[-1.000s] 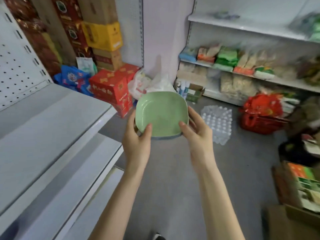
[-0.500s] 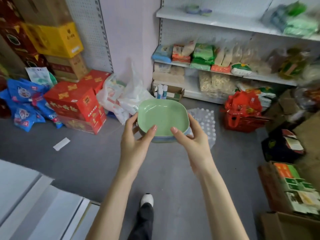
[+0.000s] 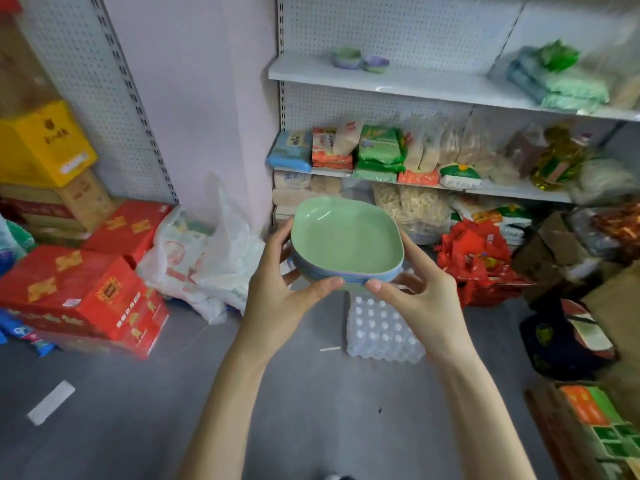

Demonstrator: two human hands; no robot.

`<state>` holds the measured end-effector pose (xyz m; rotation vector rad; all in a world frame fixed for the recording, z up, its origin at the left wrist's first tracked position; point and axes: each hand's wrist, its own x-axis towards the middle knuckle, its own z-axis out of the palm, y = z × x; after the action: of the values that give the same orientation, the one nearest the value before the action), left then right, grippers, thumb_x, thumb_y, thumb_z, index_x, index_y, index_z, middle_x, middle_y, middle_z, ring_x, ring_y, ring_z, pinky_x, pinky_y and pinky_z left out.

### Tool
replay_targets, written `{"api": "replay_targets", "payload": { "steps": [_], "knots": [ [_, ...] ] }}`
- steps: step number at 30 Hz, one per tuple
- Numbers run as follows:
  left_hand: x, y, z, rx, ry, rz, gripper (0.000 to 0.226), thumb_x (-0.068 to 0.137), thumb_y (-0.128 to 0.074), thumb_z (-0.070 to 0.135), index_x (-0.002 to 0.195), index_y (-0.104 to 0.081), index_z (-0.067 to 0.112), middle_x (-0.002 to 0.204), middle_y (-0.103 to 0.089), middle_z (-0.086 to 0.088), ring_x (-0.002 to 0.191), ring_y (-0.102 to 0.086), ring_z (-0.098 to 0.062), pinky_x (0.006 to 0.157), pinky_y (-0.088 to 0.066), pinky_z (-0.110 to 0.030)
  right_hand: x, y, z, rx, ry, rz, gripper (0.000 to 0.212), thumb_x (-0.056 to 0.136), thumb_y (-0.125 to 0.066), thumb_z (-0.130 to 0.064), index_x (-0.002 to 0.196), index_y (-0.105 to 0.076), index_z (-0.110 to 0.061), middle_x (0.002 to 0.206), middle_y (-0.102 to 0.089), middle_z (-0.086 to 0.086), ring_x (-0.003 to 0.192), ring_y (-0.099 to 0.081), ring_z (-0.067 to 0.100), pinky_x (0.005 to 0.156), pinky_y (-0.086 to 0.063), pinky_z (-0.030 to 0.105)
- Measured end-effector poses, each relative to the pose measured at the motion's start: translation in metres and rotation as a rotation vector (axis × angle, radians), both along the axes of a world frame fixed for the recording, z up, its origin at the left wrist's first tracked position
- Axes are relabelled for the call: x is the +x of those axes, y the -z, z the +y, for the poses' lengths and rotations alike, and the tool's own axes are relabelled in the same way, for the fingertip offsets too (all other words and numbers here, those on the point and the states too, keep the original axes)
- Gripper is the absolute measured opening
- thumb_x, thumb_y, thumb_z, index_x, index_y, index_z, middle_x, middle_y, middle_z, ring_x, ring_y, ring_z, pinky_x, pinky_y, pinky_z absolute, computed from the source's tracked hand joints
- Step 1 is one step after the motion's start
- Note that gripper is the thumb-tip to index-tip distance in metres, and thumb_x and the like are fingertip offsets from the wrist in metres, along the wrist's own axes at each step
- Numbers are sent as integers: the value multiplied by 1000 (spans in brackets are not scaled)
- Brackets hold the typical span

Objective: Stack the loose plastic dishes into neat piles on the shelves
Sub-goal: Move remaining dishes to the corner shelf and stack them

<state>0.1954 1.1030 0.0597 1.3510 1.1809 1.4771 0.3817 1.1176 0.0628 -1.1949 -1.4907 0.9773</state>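
A stack of square plastic dishes, green on top with blue and purple rims beneath, is held up in front of me at chest height. My left hand grips its left side, thumb along the near rim. My right hand grips the right side, thumb tip on the near edge. Two small piles of green and purple dishes sit on the white upper shelf ahead.
The lower shelf is packed with bagged foods and an oil bottle. Red cartons, white plastic bags, a clear egg tray and red bags lie on the grey floor. Boxes crowd the right side.
My view has swung right, away from the empty white shelves to the stocked shelving. Both hands keep hold of the dish stack, which stays centred in front of me.
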Motion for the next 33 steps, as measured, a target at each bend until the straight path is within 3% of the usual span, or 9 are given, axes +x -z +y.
{"api": "replay_targets", "payload": {
  "steps": [3, 7, 13, 18, 22, 24, 28, 33],
  "knots": [
    [7, 4, 67, -21, 14, 20, 82, 58, -77, 30, 132, -43, 27, 129, -52, 17, 118, -50, 2, 95, -47, -23, 10, 2, 64, 29, 60, -61, 87, 60, -84, -38, 138, -47, -23, 105, -69, -21, 97, -67, 3, 86, -55, 32],
    [25, 8, 169, -21, 11, -26, 73, 58, -76, 24, 124, -46, 31, 122, -54, 20, 108, -55, 6, 81, -49, -12, 26, 10, 168, 52, 93, -89, 102, 49, -76, -65, 138, -47, -24, 124, -62, -13, 116, -56, 2, 99, -48, 36],
    [53, -11, 330, 26, 15, -15, 72, 68, -77, 1, 130, -44, 19, 130, -51, 7, 112, -53, 2, 78, -48, -10, 51, -1, 331, 79, 84, -45, 90, 59, -83, -46, 138, -47, -21, 127, -60, -13, 119, -54, 0, 103, -45, 37],
    [49, -28, 429, 48, -60, -35, 65, 66, -78, 7, 116, -46, 34, 118, -53, 21, 111, -54, 5, 85, -49, -13, 42, -21, 439, 108, 37, -23, 91, 59, -77, -49, 139, -45, -21, 131, -58, -13, 122, -51, -2, 105, -43, 36],
    [38, -22, 507, 25, -66, -18, 65, 66, -79, 11, 115, -45, 34, 120, -52, 19, 110, -54, 7, 82, -48, -11, 33, -19, 512, 94, 39, -19, 91, 59, -75, -53, 139, -45, -20, 133, -57, -11, 123, -50, 0, 105, -43, 39],
    [33, -20, 550, 39, -48, -12, 65, 66, -79, 8, 118, -45, 29, 121, -53, 17, 111, -53, 4, 80, -47, -9, 28, -17, 551, 105, 51, -22, 85, 62, -78, -49, 138, -46, -25, 135, -54, -10, 125, -48, 2, 106, -42, 39],
    [21, -19, 638, 62, 9, -4, 66, 68, -76, -1, 123, -44, 16, 121, -54, 12, 102, -55, 12, 77, -44, -5, 11, -14, 629, 117, 102, 4, 69, 71, -79, -24, 123, -40, -46, 130, -56, -13, 119, -52, -3, 101, -46, 30],
    [-1, -27, 753, 56, 49, -31, 65, 67, -77, 0, 122, -46, 16, 122, -56, 8, 105, -57, 6, 76, -47, -8, -13, -29, 732, 81, 149, 64, 76, 70, -78, -30, 138, -43, -27, 128, -59, -14, 119, -53, 1, 102, -46, 32]
  ]
}}
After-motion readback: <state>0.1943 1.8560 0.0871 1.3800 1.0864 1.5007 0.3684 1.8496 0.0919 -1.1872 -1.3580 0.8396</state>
